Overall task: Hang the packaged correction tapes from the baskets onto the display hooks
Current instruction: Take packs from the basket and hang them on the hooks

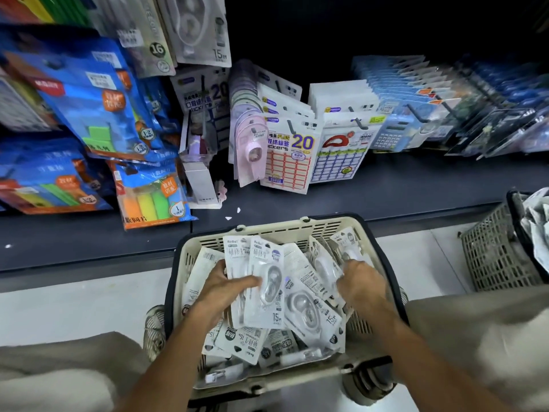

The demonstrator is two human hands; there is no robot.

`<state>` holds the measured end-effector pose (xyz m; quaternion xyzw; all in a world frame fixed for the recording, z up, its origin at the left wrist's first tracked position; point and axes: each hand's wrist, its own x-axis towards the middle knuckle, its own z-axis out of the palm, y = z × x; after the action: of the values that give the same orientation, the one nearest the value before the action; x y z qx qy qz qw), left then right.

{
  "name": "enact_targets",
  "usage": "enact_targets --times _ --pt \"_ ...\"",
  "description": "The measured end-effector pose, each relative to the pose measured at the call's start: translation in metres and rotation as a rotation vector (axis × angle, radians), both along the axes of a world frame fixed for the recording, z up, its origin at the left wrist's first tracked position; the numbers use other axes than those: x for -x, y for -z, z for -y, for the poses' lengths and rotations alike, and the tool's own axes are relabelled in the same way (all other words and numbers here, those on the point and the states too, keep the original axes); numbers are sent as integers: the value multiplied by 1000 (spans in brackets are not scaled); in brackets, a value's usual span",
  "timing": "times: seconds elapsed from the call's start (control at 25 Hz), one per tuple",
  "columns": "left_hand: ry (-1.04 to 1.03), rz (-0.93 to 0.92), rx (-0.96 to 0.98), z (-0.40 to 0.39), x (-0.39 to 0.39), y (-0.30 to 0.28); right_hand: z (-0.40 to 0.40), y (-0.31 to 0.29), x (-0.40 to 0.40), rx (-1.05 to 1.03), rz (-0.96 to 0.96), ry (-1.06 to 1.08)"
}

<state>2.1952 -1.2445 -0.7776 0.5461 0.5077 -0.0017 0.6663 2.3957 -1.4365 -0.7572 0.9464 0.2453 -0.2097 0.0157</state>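
- Head view, lower centre: cream slotted plastic basket (300, 226) heaped with glossy flat correction tape packs (309, 304).
- Left hand (221, 288) grips a fanned stack (255, 281).
- Right hand (361, 282) curls onto packs; exact grip unclear.

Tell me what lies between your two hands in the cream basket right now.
Head view: packaged correction tapes overlap between the left hand and right hand inside the cream basket; no bare basket floor shows there.

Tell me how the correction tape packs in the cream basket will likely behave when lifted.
The correction tape packs look like thin, glossy blister cards, so probably light, somewhat bendable and slippery. The left hand holds several fanned together; they may slide apart. The pile in the cream basket may shift.
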Motion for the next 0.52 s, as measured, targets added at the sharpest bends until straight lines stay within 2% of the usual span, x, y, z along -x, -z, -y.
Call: enact_targets --times 0.16,0.32,0.4,0.52 --pt "9 42 -12 -6 -4 -7 -8 -52 -34 -52 -85 32" --pt "33 92 -36 -9 -7 -39 -3 -107 -48 -113 -21 -8" --pt "26 117 -99 -17 -11 -68 -2 -128 -48 -326 -118 14" --pt "-46 228 -255 -52 -15 -144 -17 -164 -37 -885 -394 129"
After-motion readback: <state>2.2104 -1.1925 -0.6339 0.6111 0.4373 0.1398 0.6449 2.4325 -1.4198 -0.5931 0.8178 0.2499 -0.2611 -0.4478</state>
